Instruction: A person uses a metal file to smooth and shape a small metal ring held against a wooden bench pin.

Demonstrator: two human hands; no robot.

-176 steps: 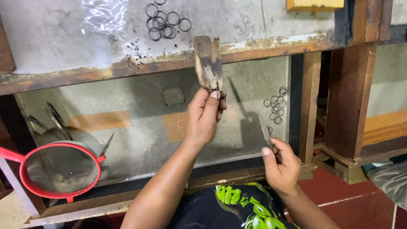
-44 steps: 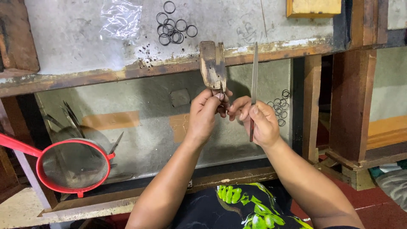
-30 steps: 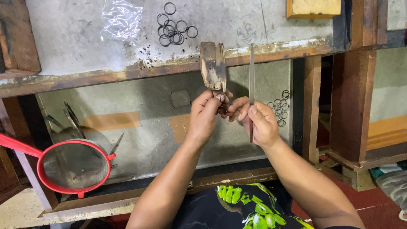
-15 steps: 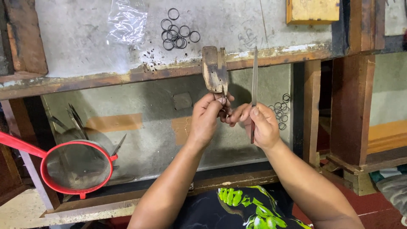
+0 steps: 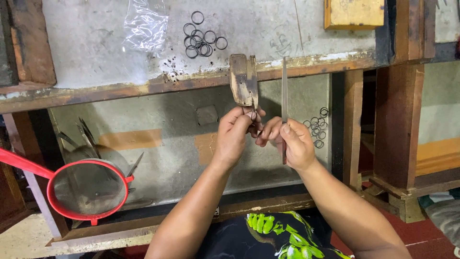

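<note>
Working close to our chest, we hold our left hand (image 5: pixel 235 136) pinched on something small, too tiny to identify, against the underside of the wooden bench peg (image 5: pixel 244 80), which braces it. Our right hand (image 5: pixel 292 144) touches the left, fingers wrapped round a slim metal file (image 5: pixel 284 91) held upright, ready for filing. Beyond, on the upper bench top (image 5: pixel 96 52), loose dark rings (image 5: pixel 202 37) lie beside a clear plastic bag (image 5: pixel 144 24).
</note>
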